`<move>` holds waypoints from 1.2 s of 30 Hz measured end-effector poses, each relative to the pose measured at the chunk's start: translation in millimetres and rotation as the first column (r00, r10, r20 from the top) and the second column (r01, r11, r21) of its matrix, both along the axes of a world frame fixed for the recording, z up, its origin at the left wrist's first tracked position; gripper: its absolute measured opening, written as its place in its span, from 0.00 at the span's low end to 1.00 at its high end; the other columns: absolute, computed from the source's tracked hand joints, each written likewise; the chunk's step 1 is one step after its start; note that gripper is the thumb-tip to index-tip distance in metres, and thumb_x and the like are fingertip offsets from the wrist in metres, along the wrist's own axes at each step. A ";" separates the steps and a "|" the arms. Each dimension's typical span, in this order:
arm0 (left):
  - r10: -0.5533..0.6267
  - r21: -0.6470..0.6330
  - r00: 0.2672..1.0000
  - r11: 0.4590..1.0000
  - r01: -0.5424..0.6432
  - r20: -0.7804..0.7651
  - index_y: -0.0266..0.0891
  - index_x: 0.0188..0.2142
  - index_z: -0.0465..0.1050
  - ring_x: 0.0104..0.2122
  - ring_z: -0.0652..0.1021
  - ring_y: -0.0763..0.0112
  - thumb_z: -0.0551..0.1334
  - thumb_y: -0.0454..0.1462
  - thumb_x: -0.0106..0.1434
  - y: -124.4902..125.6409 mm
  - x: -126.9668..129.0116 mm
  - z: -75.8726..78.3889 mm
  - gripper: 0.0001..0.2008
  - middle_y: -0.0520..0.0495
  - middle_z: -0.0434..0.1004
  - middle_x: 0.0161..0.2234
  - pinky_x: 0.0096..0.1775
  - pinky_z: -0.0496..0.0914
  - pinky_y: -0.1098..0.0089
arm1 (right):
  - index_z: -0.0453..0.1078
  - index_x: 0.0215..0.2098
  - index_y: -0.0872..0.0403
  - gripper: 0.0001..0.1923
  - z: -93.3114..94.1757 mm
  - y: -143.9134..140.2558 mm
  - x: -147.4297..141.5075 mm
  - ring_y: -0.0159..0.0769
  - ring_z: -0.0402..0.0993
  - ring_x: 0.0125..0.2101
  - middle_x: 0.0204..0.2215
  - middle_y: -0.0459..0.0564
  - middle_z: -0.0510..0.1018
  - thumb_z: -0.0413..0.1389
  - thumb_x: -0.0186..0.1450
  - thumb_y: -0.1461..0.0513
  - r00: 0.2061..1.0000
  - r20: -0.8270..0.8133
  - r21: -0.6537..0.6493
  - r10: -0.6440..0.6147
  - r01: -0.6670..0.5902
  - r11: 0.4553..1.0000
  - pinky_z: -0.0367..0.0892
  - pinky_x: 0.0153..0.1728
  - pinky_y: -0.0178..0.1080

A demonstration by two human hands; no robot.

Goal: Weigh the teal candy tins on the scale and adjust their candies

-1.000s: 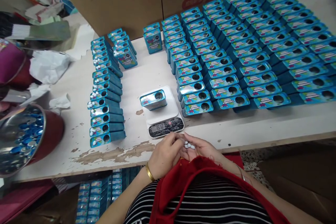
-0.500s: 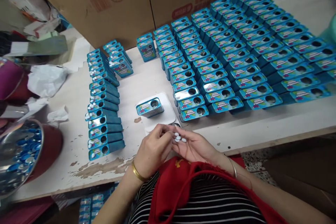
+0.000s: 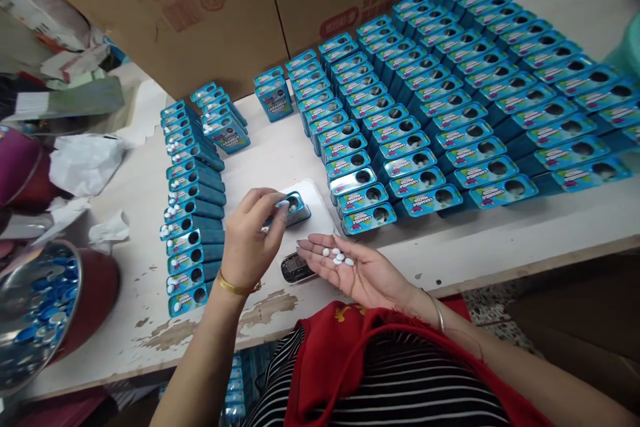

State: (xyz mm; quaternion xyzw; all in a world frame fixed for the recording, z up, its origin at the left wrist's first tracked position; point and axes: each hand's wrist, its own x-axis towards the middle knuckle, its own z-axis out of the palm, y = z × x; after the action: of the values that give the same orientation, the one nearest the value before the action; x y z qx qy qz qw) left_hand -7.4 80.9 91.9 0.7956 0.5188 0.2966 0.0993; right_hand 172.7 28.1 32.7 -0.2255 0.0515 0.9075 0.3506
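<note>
Watching from my remote post, I have the left hand [image 3: 249, 233] above the tin [image 3: 300, 207] that stands on the scale [image 3: 320, 210], its thumb and forefinger pinched on a white candy [image 3: 283, 205] close by the round opening. The hand covers much of the tin's top, so I cannot tell whether fingers and rim touch. My right hand [image 3: 367, 278] lies palm up and spread just beside, gripping nothing, with several loose candies [image 3: 338, 257] resting near the base of its fingers. Those fingertips partly cover the dark display [image 3: 296, 268], and I cannot read its figures. To the right stand packed rows of blue tins [image 3: 413, 205]; to the left, a shorter column [image 3: 214, 250] carries white candies on many of its tops. Farther left sits a metal pot [image 3: 97, 287] holding blue and white caps [image 3: 50, 313]
</note>
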 end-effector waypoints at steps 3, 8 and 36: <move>-0.068 -0.029 0.998 0.997 0.068 -0.006 0.38 0.42 0.70 0.38 0.74 0.71 0.57 0.31 0.64 -19.5 4.1 1.4 0.08 0.45 0.73 0.38 0.39 0.71 0.70 | 0.70 0.46 0.61 0.15 -2.4 -2.0 4.3 0.35 0.71 0.52 0.50 0.59 0.74 0.48 0.69 0.61 1.000 0.005 -0.027 0.010 -0.010 1.000 0.62 0.57 0.38; -0.310 -0.222 0.950 0.928 0.298 -0.021 0.37 0.46 0.68 0.39 0.73 0.68 0.54 0.33 0.65 -67.5 30.2 -32.3 0.10 0.42 0.72 0.39 0.39 0.72 0.68 | 0.72 0.45 0.58 0.12 -19.5 -19.4 16.9 0.31 0.76 0.41 0.42 0.53 0.78 0.51 0.67 0.62 1.000 0.004 -0.098 0.022 -0.022 0.995 0.68 0.50 0.38; 0.098 0.113 0.995 0.989 -0.097 -0.004 0.41 0.44 0.71 0.41 0.72 0.66 0.60 0.35 0.63 -19.3 3.0 -22.4 0.09 0.46 0.73 0.41 0.44 0.64 0.62 | 0.71 0.43 0.61 0.16 -30.8 -31.6 29.9 0.37 0.78 0.40 0.39 0.57 0.79 0.49 0.69 0.57 0.984 0.081 -0.114 0.160 -0.150 0.982 0.72 0.42 0.36</move>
State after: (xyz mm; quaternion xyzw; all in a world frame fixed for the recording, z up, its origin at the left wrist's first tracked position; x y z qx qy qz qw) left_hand -4.4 61.6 69.5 0.7752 0.5399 0.3260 0.0369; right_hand 202.6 -3.5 1.9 -0.2878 0.0668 0.9169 0.2682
